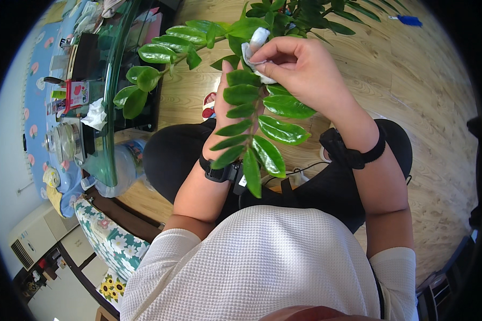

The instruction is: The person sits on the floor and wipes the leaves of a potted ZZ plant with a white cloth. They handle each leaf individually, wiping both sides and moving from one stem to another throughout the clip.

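A leafy branch of a ZZ plant (245, 120) with glossy green leaflets reaches toward me, its tip above my lap. My left hand (223, 104) is behind this branch, palm against its underside and thumb raised at the left. Leaves hide most of its fingers, so their grip does not show. My right hand (301, 66) pinches a crumpled white wipe (258, 39) between thumb and fingers. The wipe lies against a leaf near the left fingertips, and part of it is wrapped over a finger. Both wrists wear black straps.
More ZZ plant branches (184, 38) spread ahead and left. At left stands a glass-topped table (111, 148) bearing a crumpled tissue (95, 114) and glass jars (65, 140). A large plastic water bottle (124, 164) is beside it. A blue object (409, 20) lies on the wooden floor (421, 104).
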`<action>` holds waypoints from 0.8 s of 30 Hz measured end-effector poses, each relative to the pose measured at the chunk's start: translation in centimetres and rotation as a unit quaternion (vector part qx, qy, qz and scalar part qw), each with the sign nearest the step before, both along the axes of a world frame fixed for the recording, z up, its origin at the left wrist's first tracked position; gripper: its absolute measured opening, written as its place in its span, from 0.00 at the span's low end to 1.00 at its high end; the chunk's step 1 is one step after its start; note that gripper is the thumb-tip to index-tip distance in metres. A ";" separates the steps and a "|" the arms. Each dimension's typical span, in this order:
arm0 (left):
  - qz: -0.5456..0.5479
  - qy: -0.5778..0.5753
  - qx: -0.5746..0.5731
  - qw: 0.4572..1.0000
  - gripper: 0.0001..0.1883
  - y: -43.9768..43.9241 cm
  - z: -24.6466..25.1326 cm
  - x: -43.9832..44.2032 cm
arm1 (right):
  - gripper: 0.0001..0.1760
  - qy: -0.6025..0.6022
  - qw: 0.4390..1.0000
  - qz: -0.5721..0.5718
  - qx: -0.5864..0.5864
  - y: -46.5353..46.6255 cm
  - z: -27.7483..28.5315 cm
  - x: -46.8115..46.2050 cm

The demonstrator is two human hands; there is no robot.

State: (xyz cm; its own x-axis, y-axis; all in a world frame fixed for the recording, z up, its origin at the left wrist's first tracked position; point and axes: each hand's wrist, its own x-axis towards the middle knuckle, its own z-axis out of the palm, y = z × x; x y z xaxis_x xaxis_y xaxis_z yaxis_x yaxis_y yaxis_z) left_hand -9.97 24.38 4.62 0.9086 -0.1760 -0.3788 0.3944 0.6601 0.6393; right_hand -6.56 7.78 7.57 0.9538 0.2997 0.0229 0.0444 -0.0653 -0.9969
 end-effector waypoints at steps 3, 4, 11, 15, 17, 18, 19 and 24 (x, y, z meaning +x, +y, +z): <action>-0.054 -0.041 0.011 0.998 0.39 0.1 0.3 0.0 | 0.08 0.019 1.000 0.010 0.020 0.1 0.2 0.2; -0.045 -0.046 0.022 0.998 0.41 -0.1 0.3 -0.1 | 0.08 0.020 0.999 0.013 0.031 0.2 0.2 0.3; -0.076 -0.060 -0.068 0.993 0.47 0.1 0.1 0.1 | 0.10 0.007 0.980 0.026 0.198 0.1 -0.2 0.8; -0.135 -0.123 -0.224 0.957 0.50 0.8 0.2 0.4 | 0.09 0.020 0.961 -0.018 0.276 -0.9 0.1 1.1; -0.040 -0.151 -0.037 0.987 0.53 0.3 0.2 -0.3 | 0.08 0.006 0.977 -0.030 0.209 -1.9 0.5 1.1; -0.046 -0.206 -0.045 0.977 0.51 0.3 0.3 0.0 | 0.08 0.002 0.985 -0.035 0.170 -2.3 0.6 1.0; -0.041 -0.216 -0.020 0.975 0.50 0.3 0.5 0.1 | 0.07 -0.001 0.991 -0.040 0.130 -2.6 0.8 0.8; -0.073 -0.199 0.090 0.973 0.41 0.6 1.4 0.2 | 0.04 -0.039 0.990 0.039 0.131 -1.0 0.4 -0.7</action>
State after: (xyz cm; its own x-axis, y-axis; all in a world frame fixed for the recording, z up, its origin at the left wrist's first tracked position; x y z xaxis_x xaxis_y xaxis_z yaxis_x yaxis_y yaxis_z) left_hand -9.81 24.93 6.07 0.9601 -0.2770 -0.0379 0.1719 0.4783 0.8612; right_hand -7.22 6.75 8.00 0.9206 0.3458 0.1816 0.1160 0.2021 -0.9725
